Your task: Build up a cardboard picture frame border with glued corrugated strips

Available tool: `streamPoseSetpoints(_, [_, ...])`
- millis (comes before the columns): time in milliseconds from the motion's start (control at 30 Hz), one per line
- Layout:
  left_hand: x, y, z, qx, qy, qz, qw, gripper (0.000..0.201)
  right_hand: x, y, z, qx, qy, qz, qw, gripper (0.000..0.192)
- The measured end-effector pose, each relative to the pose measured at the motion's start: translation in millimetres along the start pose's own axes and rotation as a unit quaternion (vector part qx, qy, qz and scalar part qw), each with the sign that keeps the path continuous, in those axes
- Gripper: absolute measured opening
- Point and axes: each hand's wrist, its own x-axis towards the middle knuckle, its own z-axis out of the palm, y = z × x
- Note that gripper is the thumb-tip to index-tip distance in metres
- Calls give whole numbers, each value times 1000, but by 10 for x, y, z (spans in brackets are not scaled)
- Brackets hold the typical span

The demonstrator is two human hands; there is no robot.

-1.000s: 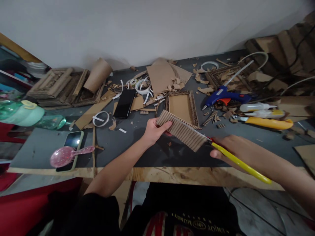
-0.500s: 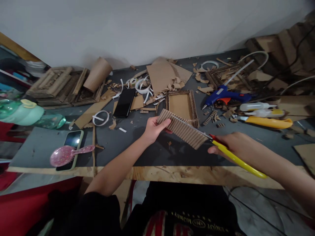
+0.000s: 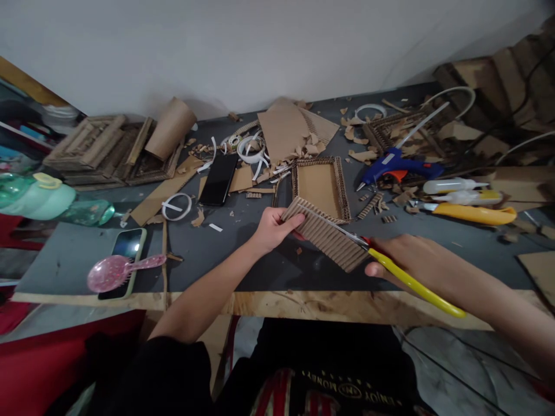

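Left hand [image 3: 274, 229] pinched corrugated cardboard [image 3: 327, 238]; right hand [image 3: 410, 254] gripped scissors [image 3: 418, 286], blades along cardboard's upper edge. Shallow tray [image 3: 318, 188] lay just beyond.

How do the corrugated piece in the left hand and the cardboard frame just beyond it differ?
The corrugated piece is held in the left hand; the cardboard frame lies on the table. The piece shows a ridged face; the frame has raised edges around a smooth middle. Both are brown cardboard.
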Motion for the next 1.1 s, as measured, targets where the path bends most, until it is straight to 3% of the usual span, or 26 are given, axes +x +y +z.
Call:
streamPoseSetpoints(267, [21,10,12,-19,-1,-17,1000,61,72,57,183,-67,-22,29,997,72])
streamPoseSetpoints(433, [19,11,7,-29,-10,-16,999,61,50,-96,110,-39,-46,49,997,68])
streamPoseSetpoints(600, [0,-18,11,-15,-68,-41,997,61,60,-209,15,-68,-23,52,996,68])
streamPoseSetpoints(933, [55,-50,-25,-42,-23,-37,998,61,188,-289,132,-72,-9,63,995,75])
streamPoseSetpoints(1100, [86,-37,-21,-58,-39,-44,997,61,183,-264,193,-54,20,40,998,82])
